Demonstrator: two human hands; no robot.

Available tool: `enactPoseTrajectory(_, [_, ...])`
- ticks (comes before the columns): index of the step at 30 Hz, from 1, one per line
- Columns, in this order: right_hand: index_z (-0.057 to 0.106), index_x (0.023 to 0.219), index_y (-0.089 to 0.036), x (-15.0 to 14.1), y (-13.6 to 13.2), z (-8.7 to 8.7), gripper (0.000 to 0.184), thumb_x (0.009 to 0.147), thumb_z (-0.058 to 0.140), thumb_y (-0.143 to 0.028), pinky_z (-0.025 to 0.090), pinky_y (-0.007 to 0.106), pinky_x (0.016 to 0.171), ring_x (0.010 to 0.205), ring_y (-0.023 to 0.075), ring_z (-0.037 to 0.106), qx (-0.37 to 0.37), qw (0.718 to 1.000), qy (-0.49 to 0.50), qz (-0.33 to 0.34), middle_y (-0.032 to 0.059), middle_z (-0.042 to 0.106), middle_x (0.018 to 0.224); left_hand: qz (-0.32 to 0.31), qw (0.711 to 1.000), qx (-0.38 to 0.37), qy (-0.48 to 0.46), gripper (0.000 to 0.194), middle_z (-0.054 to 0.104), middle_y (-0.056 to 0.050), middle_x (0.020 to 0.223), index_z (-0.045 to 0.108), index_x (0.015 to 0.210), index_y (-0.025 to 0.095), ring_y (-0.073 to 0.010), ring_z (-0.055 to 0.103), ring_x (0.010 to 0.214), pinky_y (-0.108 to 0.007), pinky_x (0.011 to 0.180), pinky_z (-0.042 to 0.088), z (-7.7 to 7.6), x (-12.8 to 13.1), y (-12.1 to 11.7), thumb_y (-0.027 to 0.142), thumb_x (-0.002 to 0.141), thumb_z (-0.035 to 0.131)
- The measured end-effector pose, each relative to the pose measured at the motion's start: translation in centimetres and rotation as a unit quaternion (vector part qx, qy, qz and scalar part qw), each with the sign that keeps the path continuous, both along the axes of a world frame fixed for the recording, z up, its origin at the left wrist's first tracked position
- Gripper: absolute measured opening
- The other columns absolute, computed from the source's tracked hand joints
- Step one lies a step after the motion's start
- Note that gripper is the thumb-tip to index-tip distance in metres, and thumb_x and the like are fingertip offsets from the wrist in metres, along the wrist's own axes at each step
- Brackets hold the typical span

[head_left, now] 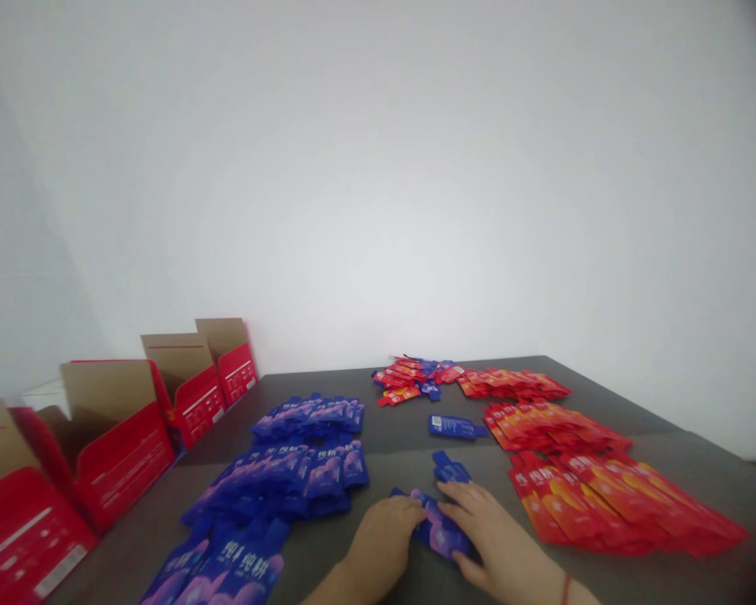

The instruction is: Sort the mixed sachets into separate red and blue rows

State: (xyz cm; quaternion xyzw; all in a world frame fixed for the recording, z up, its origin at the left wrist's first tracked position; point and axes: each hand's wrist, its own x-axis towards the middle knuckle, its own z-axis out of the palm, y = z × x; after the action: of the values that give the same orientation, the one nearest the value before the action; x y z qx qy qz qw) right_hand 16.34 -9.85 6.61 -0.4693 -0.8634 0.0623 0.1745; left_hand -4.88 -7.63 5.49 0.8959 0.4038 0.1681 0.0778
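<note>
A blue pouch with pale purple fruit printed on it lies at the front middle of the dark table, between my two hands. My left hand has its fingers curled over the pouch's left side. From the right, my right hand grips the same pouch, thumb at its lower edge and fingers across its top. A second blue pouch sits just beyond, partly under my right fingertips. Farther back, one more blue pouch lies flat with its printed back upward.
Overlapping rows of blue pouches cover the left of the table. Rows of red-orange pouches lie on the right. A mixed heap sits at the back. Several open red boxes line the left edge; a white wall stands behind.
</note>
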Motion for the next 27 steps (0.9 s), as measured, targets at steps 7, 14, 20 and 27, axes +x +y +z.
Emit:
enactPoseTrajectory(7, [0.056,0.126,-0.006,-3.5,-0.2,-4.0,0.053,0.073,0.053,-0.013,0.045,0.040,0.096,0.114,0.0302,0.056,0.043,0.994,-0.089,-0.057,0.0197,0.058,0.127,0.017,0.999,-0.019,-0.023,0.063,0.051,-0.006,0.136,0.051,0.126,0.018,-0.0175,0.044,0.126,-0.038,0.110,0.032,-1.1,-0.6,-0.9,0.002,0.066,0.041])
enactPoseTrajectory(14, [0.065,0.115,-0.017,-2.6,0.0,-2.3,0.047,0.073,0.045,-0.005,0.047,0.031,0.090,0.101,0.0229,0.062,-0.037,0.998,0.022,-0.056,0.0098,0.070,0.108,-0.033,0.999,-0.041,0.013,0.051,0.057,-0.006,0.129,0.052,0.125,0.021,-0.0216,0.051,0.118,-0.038,0.105,0.034,0.2,-0.3,-0.3,0.012,0.075,0.050])
enactPoseTrajectory(20, [0.066,0.088,-0.019,-1.9,0.8,-1.1,0.024,0.072,0.059,-0.037,0.051,0.028,0.070,0.075,0.0196,0.064,-0.236,0.892,0.384,-0.022,0.0018,0.069,0.078,0.080,0.987,-0.091,-0.101,0.020,0.067,0.000,0.079,0.062,0.081,0.020,-0.0156,0.062,0.077,-0.023,0.068,0.041,1.3,-0.3,-0.3,0.028,0.090,0.046])
enactPoseTrajectory(27, [0.067,0.089,-0.014,-2.5,1.0,-2.1,0.047,0.067,0.067,-0.055,0.050,0.023,0.049,0.059,0.0150,0.062,-0.404,0.732,0.548,0.008,0.0041,0.066,0.070,0.135,0.978,-0.093,-0.128,0.034,0.062,0.001,0.071,0.054,0.071,0.020,-0.0141,0.060,0.069,-0.022,0.060,0.036,2.1,0.2,0.0,0.037,0.095,0.038])
